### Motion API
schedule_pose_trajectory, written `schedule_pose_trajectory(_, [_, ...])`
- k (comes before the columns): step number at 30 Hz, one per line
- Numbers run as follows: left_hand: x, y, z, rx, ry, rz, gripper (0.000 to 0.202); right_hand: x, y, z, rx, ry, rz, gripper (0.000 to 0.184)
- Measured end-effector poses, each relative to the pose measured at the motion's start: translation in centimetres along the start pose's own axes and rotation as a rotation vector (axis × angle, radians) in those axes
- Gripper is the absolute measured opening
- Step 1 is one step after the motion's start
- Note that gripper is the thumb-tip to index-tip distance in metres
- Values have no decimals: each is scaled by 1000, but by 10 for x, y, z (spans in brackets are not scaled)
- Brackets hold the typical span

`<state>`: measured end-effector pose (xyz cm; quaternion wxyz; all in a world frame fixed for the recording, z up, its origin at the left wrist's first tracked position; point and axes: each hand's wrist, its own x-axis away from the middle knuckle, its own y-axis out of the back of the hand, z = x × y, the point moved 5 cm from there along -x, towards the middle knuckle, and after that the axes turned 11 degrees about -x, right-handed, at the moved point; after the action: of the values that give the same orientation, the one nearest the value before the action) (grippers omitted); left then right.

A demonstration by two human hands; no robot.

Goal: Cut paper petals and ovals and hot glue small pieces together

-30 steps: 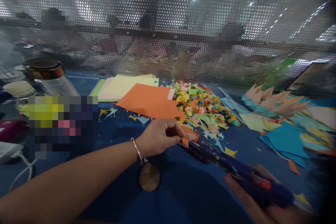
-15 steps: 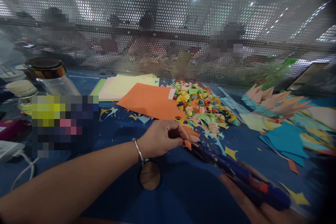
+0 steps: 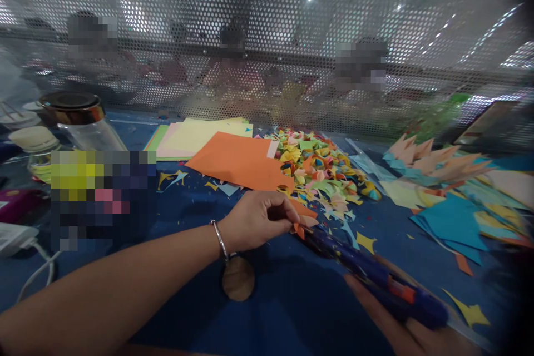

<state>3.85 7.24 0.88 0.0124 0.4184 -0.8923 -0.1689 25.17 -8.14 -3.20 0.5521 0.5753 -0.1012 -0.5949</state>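
My left hand [image 3: 259, 219], with a silver bangle at the wrist, pinches a small cut piece of orange paper [image 3: 299, 231] between thumb and fingertips. Wrapped around a dark blue glue gun [image 3: 371, 267] is my right hand [image 3: 421, 336], partly out of frame at the lower right. An orange trigger shows on the gun's side, and a clear glue stick [image 3: 471, 338] pokes from its rear. The gun's nozzle meets or nearly meets the orange piece; contact is hard to tell. Just beyond my left hand lies a large orange sheet [image 3: 237, 161].
A heap of colourful paper scraps [image 3: 321, 164] spreads beyond my hands. Stacked paper [image 3: 208, 136] lies behind the orange sheet. Folded peach and blue paper points [image 3: 429, 158] and blue sheets [image 3: 454, 222] sit right. Jars [image 3: 79, 117] and a white cable [image 3: 50, 272] are left; a round wooden disc [image 3: 238, 279] lies near me.
The glue gun and my right hand have shifted slightly left, its nozzle moving closer in at the orange paper piece. My left hand stays in place.
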Motion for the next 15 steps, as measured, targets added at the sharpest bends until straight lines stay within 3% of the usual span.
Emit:
schedule_pose_trajectory(4, [0,1,1,-32,-3,-7,7,-1,1,3,59,160,-28,29])
schedule_pose_trajectory(12, [0,-1,2,-11,-5,-3,8,2,-1,-7,34,58,-44,29])
schedule_pose_trajectory(15, [0,-1,2,1,-14,-8,9,4,-4,-3,87,108,-46,31])
